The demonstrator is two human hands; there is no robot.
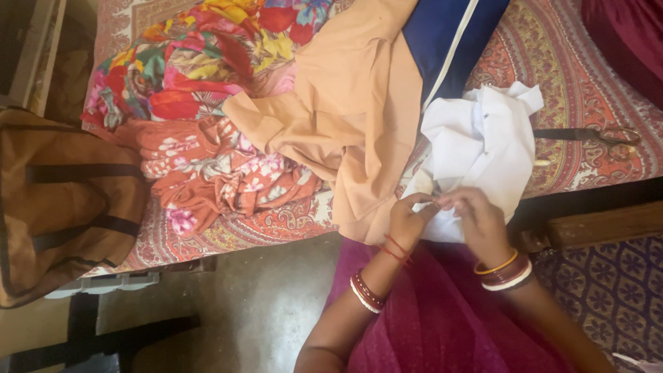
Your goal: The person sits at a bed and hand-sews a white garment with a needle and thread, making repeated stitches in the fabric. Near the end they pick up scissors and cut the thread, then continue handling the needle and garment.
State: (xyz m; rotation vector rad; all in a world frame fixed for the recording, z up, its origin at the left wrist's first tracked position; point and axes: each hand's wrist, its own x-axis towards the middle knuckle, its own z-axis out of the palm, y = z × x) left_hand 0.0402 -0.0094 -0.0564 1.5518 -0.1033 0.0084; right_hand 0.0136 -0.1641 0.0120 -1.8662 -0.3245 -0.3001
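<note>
Patterned bedcover (587, 62) carries heaped clothes. Near us, left hand (407, 221) and right hand (480, 221) pinch closed on our white garment (483, 138), fingertips touching.

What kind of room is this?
Probably a bedroom at home: a bed with a patterned bedspread, a pile of colourful clothes on it, and scissors near the white cloth both hands are working on.

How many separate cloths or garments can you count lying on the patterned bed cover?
5: a multicoloured floral cloth at the far left, an orange floral cloth below it, a tan garment in the middle, a blue piece above, and a white garment by the hands. More may lie underneath.
</note>
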